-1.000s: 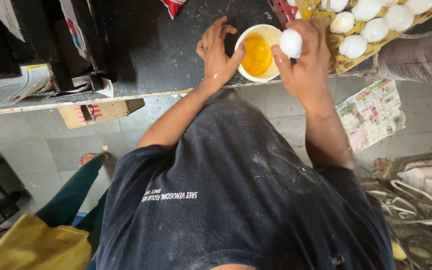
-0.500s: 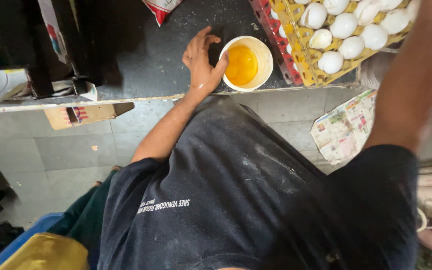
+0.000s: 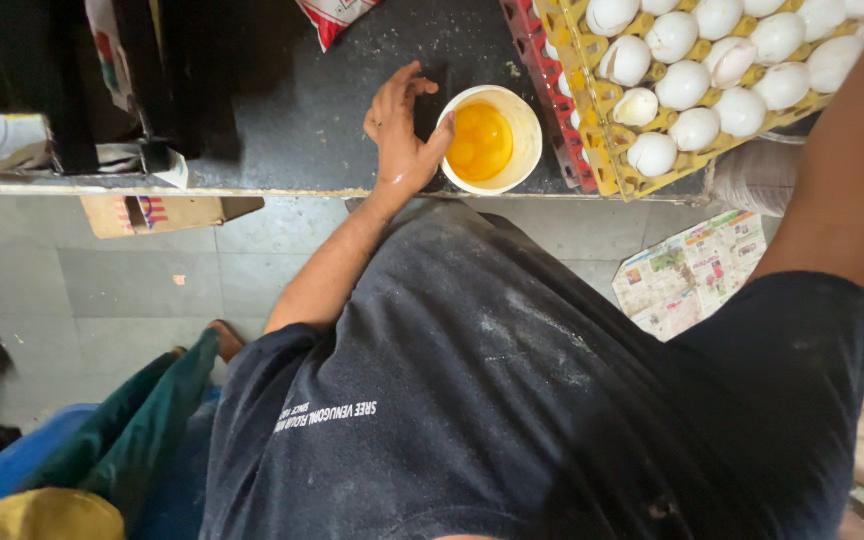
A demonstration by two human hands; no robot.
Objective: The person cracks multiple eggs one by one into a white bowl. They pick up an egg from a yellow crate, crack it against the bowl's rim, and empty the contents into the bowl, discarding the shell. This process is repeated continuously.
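A white bowl [image 3: 528, 132] with several raw egg yolks [image 3: 480, 140] in it stands near the front edge of a dark counter [image 3: 292, 110]. My left hand [image 3: 400, 132] grips the bowl's left side, thumb on the rim. My right arm [image 3: 832, 170] reaches up and out of the frame at the top right, so the hand itself is hidden. Right of the bowl, a yellow egg tray [image 3: 614, 182] holds several white eggs [image 3: 694, 86]; some look cracked or empty.
A red tray [image 3: 550, 95] lies under the yellow one. A red and white packet [image 3: 337, 15] is at the counter's back. Below, on the tiled floor, are a newspaper sheet [image 3: 687, 270] and a cardboard box [image 3: 152, 212]. A blue tub [image 3: 12, 460] is at bottom left.
My right hand, which held a white egg over the bowl, has gone up and out of view to the right. My left hand stays on the bowl.
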